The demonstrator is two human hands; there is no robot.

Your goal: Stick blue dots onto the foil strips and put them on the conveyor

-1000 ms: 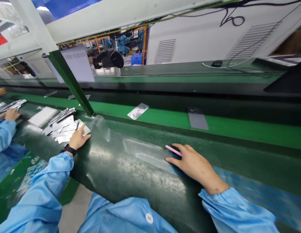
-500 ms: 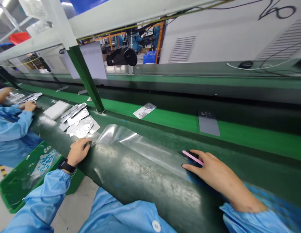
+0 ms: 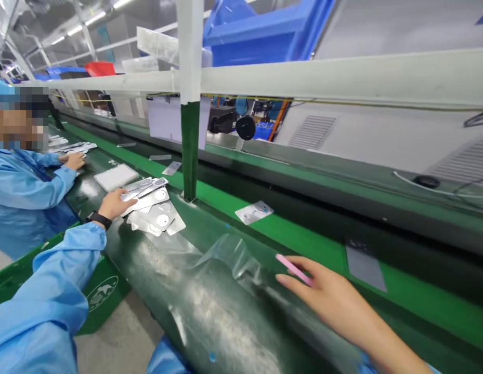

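LH (image 3: 113,204) — prob. on plates (image 3: 149,199), RH (image 3: 329,291) — stick (image 3: 294,269)

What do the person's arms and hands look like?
The left hand and right hand wear no gloves. The left sleeve is light blue, loose and wrinkly, and a black band, perhaps a watch, circles that wrist. Only a bit of the right sleeve shows, and it is blue too.

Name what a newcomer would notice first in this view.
Probably the pink stick in the right hand, bright against the dark green work surface. Next, the heap of pale, flat plates left of the green post, with the left hand at its near-left edge. Then the bright green strip running behind, with flat pieces lying spaced along it.
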